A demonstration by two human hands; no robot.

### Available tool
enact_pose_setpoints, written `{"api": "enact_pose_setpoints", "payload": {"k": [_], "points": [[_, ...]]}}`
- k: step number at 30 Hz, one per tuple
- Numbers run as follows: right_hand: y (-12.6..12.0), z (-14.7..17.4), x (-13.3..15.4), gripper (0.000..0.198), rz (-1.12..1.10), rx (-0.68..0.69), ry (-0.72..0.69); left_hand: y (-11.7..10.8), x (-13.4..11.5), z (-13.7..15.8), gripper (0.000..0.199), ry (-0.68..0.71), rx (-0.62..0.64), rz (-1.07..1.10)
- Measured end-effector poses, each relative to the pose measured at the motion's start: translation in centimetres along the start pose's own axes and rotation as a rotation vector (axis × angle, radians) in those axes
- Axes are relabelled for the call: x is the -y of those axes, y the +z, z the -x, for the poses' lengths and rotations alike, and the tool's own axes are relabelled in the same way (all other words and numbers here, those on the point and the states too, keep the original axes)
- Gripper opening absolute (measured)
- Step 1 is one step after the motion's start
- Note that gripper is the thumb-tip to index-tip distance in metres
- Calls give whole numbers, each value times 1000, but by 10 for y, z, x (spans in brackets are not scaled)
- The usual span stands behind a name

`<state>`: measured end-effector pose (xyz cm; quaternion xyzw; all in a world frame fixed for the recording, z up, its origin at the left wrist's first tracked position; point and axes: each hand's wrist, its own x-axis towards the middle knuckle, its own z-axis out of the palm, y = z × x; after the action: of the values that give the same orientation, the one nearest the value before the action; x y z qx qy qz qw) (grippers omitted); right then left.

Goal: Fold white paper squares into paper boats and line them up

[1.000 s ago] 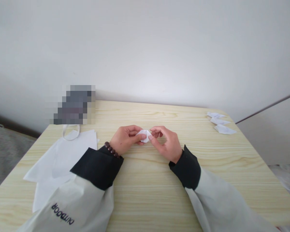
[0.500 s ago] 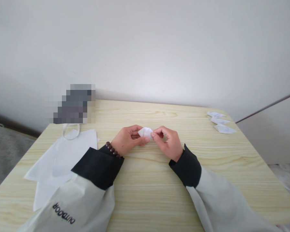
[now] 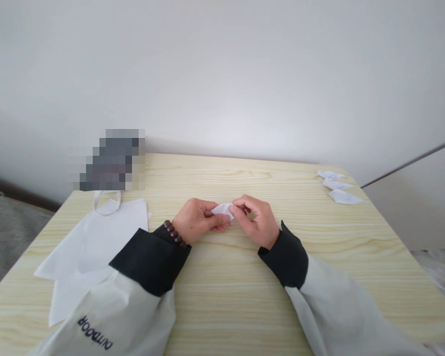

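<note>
- Sleeves [image 3: 133,301], pair, pale grey-green; "OUTDOOR" lettered in dark print on the left one; black cuffs [image 3: 289,257] at both wrists.
- Tabletop [image 3: 226,306], pale wood grain, beneath both forearms and all the paper.
- Paper sheets [image 3: 109,235], white, plain, overlapping at differing angles; lying at the left side, partly covered by the left sleeve.
- Bracelet [image 3: 175,234], dark round beads, worn on the left wrist.
- Left hand [image 3: 193,220], grasping the left part of a small folded paper [image 3: 219,211], thumb on the near face, fingers behind.
- Right hand [image 3: 259,221], pinching the right end of the same piece between thumb and forefinger, other fingers curled.
- Folded paper, white, narrow, pointed toward the left; held between the two hands, near the middle; creases too small to read.
- White loop [image 3: 107,214], slender, resting partly over the far edge of the sheets.
- Paper shapes [image 3: 344,197], three, white, folded, pointed; set in a close row at the far right corner.
- Dark object [image 3: 111,160], pixelated, unidentifiable, far left corner.
- Wall [image 3: 237,74], whitish, behind the far edge.
</note>
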<state>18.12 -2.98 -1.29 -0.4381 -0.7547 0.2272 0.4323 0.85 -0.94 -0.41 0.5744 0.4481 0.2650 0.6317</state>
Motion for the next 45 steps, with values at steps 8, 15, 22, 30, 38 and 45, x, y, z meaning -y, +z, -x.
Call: {"api": "enact_pose_setpoints", "payload": {"k": [8, 15, 22, 30, 38, 45], "points": [[0, 1, 0, 16, -91, -2, 79, -3, -1, 0, 26, 71, 48, -175], [0, 2, 0, 16, -134, 26, 105, -4, -3, 2, 33, 89, 98, -320], [1, 1, 0, 18, -229, 38, 189, 0, -5, 4, 33, 127, 23, -373], [-1, 1, 0, 16, -108, -47, 132, -1, -3, 2, 31, 240, -159, -253], [2, 3, -3, 16, -47, 10, 120, 0, 0, -1, 26, 279, -185, -277], [3, 2, -2, 20, 44, -28, 101, -2, 1, -2, 28, 231, -202, -269]]}}
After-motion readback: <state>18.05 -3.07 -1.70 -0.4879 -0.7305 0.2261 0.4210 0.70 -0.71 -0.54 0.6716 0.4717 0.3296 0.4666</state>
